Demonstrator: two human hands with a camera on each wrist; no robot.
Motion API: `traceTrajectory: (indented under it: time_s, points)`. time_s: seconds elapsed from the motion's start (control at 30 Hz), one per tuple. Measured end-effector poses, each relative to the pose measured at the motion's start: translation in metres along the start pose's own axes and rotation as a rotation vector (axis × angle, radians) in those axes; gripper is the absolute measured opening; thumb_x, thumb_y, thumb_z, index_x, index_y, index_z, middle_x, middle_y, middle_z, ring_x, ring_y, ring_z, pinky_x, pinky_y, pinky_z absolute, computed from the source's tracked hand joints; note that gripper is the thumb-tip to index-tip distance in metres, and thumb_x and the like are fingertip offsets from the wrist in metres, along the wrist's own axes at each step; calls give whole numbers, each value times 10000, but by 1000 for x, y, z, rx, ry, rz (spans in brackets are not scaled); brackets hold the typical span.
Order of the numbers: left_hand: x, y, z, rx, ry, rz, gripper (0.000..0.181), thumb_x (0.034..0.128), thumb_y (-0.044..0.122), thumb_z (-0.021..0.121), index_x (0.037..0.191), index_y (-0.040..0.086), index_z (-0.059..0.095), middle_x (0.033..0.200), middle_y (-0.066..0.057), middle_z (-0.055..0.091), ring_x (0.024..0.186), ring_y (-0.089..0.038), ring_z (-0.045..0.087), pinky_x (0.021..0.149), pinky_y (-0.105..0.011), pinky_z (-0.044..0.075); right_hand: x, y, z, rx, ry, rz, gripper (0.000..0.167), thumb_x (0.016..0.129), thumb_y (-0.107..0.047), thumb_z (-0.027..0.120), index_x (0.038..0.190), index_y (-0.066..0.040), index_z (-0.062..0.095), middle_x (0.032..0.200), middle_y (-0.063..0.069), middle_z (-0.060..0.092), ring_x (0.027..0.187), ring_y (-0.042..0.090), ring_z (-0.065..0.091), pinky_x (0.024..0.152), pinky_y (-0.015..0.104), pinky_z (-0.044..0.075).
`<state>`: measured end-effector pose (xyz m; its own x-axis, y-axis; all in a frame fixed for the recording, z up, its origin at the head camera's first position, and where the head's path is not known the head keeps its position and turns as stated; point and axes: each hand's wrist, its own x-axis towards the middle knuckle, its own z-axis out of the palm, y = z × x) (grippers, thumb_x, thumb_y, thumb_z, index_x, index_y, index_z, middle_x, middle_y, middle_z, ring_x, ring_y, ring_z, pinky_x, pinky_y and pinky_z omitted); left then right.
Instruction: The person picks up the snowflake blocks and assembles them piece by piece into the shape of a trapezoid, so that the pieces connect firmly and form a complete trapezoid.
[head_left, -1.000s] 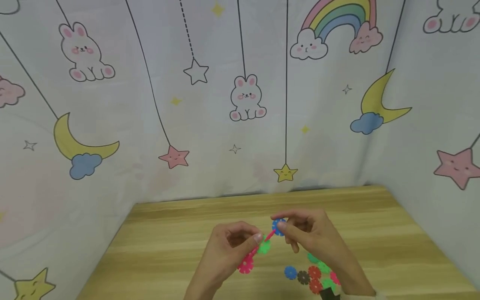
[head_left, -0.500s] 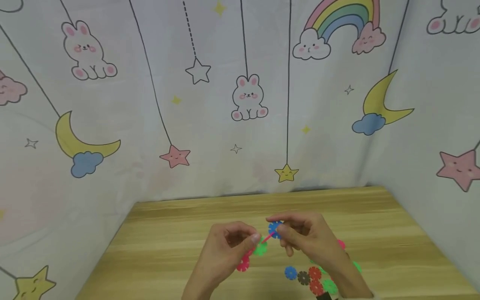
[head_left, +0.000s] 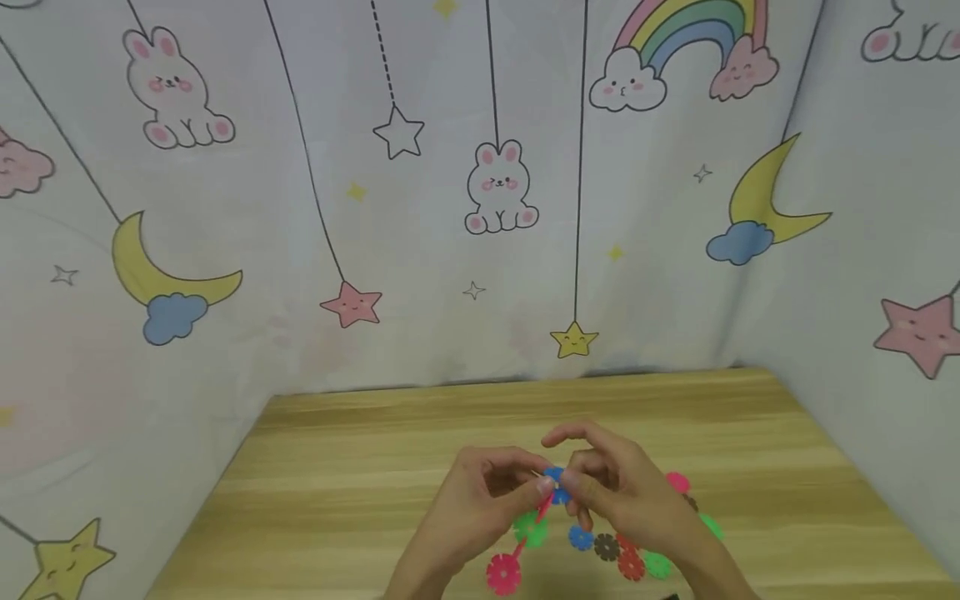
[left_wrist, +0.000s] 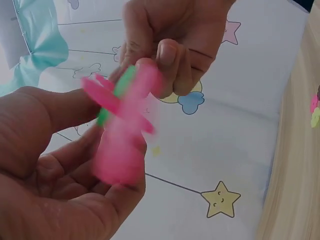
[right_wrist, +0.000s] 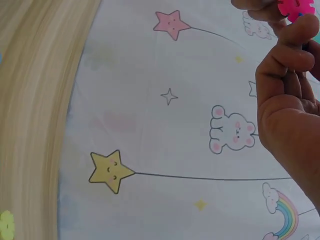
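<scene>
A joined chain of notched discs hangs between both hands in the head view: a blue disc (head_left: pixel 557 485) on top, a pink one edge-on, a green disc (head_left: pixel 531 529) and a pink disc (head_left: pixel 503 574) lowest. The left hand (head_left: pixel 487 508) pinches the chain's upper end at the blue disc. From the other side, thumb and fingers of the right hand (head_left: pixel 626 492) pinch the blue disc, its index finger raised off it. In the left wrist view the pink discs (left_wrist: pixel 120 155) are blurred. The right wrist view shows a pink disc (right_wrist: pixel 296 9) beyond the right hand (right_wrist: pixel 292 95).
Loose discs lie on the wooden table (head_left: pixel 337 467) below and beside the right hand: blue (head_left: pixel 581 537), black (head_left: pixel 607 547), red (head_left: pixel 631 566), green (head_left: pixel 657 566) and pink (head_left: pixel 678 482). A patterned cloth (head_left: pixel 420 350) surrounds the table's back and sides.
The left hand has moved right, up to the blue disc, its grip shifted up from the green disc. The green and lower pink discs now hang lower. The right index finger has lifted away.
</scene>
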<state>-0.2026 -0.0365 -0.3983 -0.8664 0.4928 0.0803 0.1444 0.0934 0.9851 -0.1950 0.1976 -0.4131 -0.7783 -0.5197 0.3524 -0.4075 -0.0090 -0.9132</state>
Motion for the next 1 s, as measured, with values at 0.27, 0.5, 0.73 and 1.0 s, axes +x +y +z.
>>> traceTrajectory:
  time_s: [0.27,0.5,0.73,1.0]
  points:
    - [-2,1,2,-8,32,-19,139,985,160,765,1065,51,800,921,-128,791,795,-113,717,765,-249,597,-23,53,-37,-71,137,143,258,1142,-70,478,1334,80,563,915,57,719,645,172,647,570,292,546]
    - [2,1,3,-65,22,-50,196,997,203,769,1116,50,789,854,12,724,720,-87,629,709,-221,563,-45,95,-53,-508,288,439,234,973,-19,725,1201,-64,700,1132,95,743,1006,154,679,811,238,575]
    - [4,4,1,-102,23,-76,223,987,205,784,1126,30,781,855,18,746,746,-101,649,718,-219,562,-46,101,-55,-669,166,435,407,855,-44,851,1215,-96,667,1129,94,789,1039,291,738,909,532,627]
    - [2,4,0,-120,31,-54,248,986,179,780,1146,-10,766,859,14,745,737,-67,665,734,-215,566,-43,103,-48,-721,145,479,449,807,142,771,1166,-111,676,940,10,675,923,173,624,803,346,591]
